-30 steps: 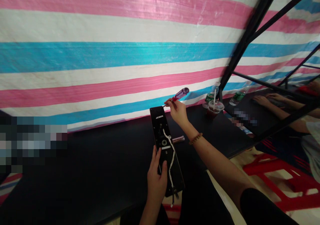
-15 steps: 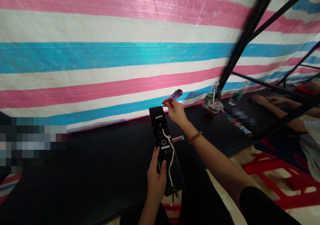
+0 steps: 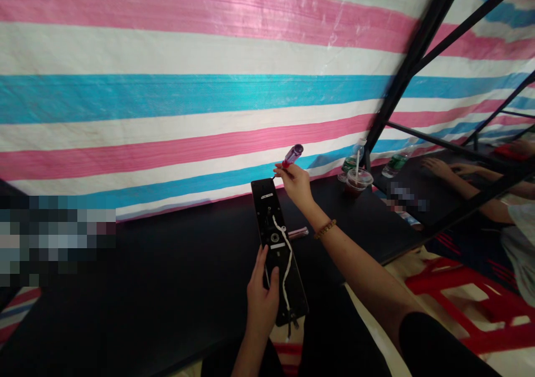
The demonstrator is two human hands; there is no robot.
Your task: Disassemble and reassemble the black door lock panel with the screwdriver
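A long black door lock panel [image 3: 272, 262], with a white cable [image 3: 288, 251] running along it, slants across the table's front edge. My left hand [image 3: 263, 293] grips its lower part, thumb on top and fingers along the left side. In my right hand [image 3: 296, 186] is a screwdriver [image 3: 293, 155] with a clear purple and red handle, held in the fingertips above the panel's far end. Its shaft points down toward the panel's top right corner; whether the tip touches a screw is too small to tell.
A pink-handled thing [image 3: 298, 232] lies just right of the panel on the black table [image 3: 167, 276]. A lidded drink cup [image 3: 358, 180] and a plastic bottle [image 3: 348, 162] stand farther right. Beyond the black metal frame [image 3: 388, 104], another person's hands [image 3: 437, 167] rest on a table.
The screwdriver handle has shifted slightly up and left, and my right fingers have moved a little with it. My left hand and the panel stay almost where they were.
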